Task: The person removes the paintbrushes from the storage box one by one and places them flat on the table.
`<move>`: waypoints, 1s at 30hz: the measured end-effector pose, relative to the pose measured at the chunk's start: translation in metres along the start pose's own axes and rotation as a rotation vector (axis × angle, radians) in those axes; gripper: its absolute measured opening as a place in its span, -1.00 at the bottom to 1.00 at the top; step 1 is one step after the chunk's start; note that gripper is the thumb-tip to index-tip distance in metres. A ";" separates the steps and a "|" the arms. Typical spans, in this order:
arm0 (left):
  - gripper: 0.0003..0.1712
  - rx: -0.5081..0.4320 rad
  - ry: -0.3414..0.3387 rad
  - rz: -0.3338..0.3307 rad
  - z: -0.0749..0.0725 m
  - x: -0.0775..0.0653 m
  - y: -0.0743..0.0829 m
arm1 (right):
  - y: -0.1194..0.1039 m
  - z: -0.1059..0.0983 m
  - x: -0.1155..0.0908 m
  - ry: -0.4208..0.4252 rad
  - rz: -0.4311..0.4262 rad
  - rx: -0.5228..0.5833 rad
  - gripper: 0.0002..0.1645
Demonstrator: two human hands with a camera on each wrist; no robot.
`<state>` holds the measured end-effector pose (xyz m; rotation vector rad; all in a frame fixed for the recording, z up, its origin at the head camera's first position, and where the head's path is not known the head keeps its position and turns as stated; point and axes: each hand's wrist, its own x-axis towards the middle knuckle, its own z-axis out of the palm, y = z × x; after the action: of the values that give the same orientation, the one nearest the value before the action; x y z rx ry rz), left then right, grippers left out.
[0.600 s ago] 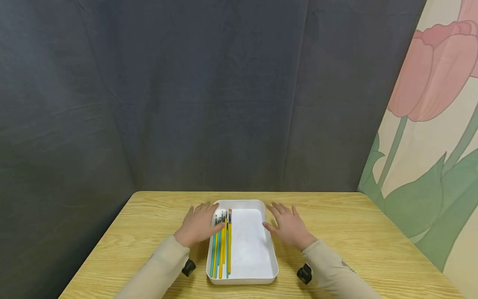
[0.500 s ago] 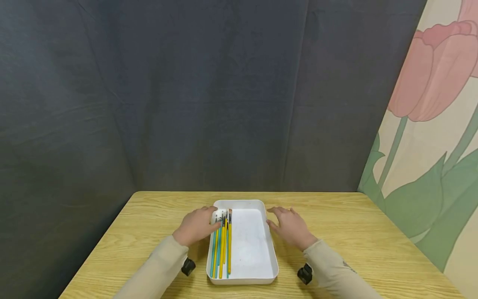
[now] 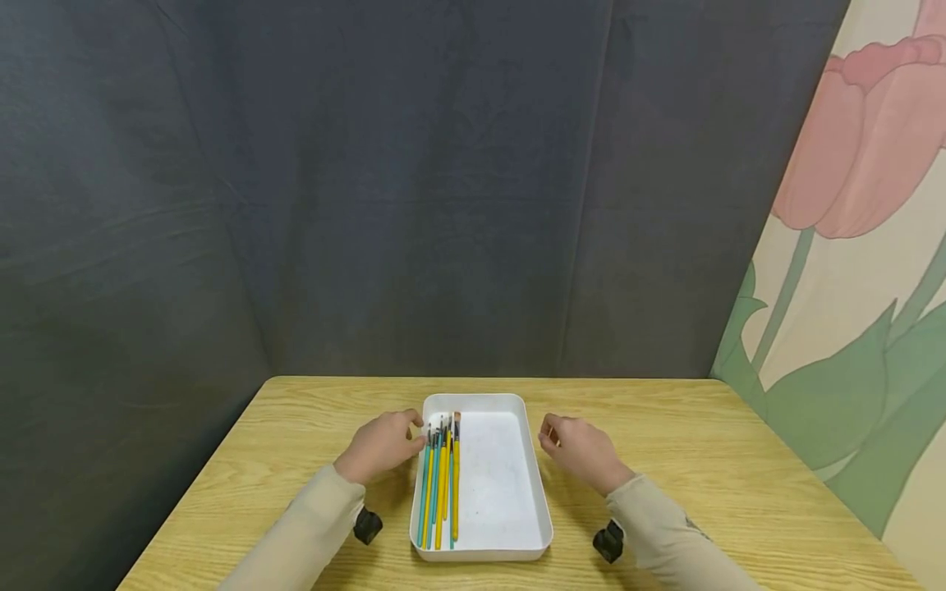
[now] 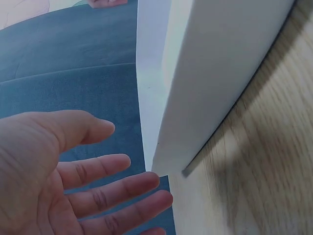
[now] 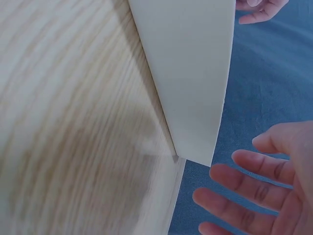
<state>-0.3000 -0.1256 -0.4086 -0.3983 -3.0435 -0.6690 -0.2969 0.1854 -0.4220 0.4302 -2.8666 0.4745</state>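
Note:
A white rectangular tray (image 3: 506, 546) lies lengthwise on the table, with several paintbrushes (image 3: 443, 484) side by side along its left wall. Their handles are yellow and teal, and the bristles point to the far end. My left hand (image 3: 380, 447) is just outside the tray's left rim, its fingers loosely bent and holding nothing. Beyond the right rim, a small gap away, is my right hand (image 3: 581, 450), also relaxed and bare. In the left wrist view the fingers (image 4: 117, 191) spread near the tray's outer wall; the right wrist view has the fingers (image 5: 244, 186) spread likewise.
The wooden table (image 3: 650, 435) extends on both sides of the tray. A dark cloth (image 3: 443, 189) hangs behind it and at the left. On the right is a wall (image 3: 842, 271) painted with tulips.
Both hands have drawn outward, away from the tray's rims, and their fingers have gone from outstretched to loosely bent. The tray and brushes stay in place.

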 end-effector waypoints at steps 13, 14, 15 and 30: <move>-0.78 -0.326 -0.042 -0.026 0.009 0.000 -0.005 | 0.002 0.000 -0.001 -0.031 0.012 -0.003 -0.90; -0.79 -0.366 -0.048 -0.034 0.010 0.000 -0.006 | 0.002 0.001 -0.001 -0.029 0.009 -0.005 -0.90; -0.80 -0.403 -0.052 -0.039 0.011 0.000 -0.007 | 0.002 0.001 -0.001 -0.025 0.008 -0.007 -0.90; -0.79 -0.643 -0.072 -0.087 0.021 0.000 -0.013 | 0.004 0.002 -0.001 -0.017 0.015 -0.011 -0.91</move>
<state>-0.3025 -0.1283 -0.4328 -0.2859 -2.8414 -1.6708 -0.2977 0.1890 -0.4251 0.4128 -2.8890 0.4591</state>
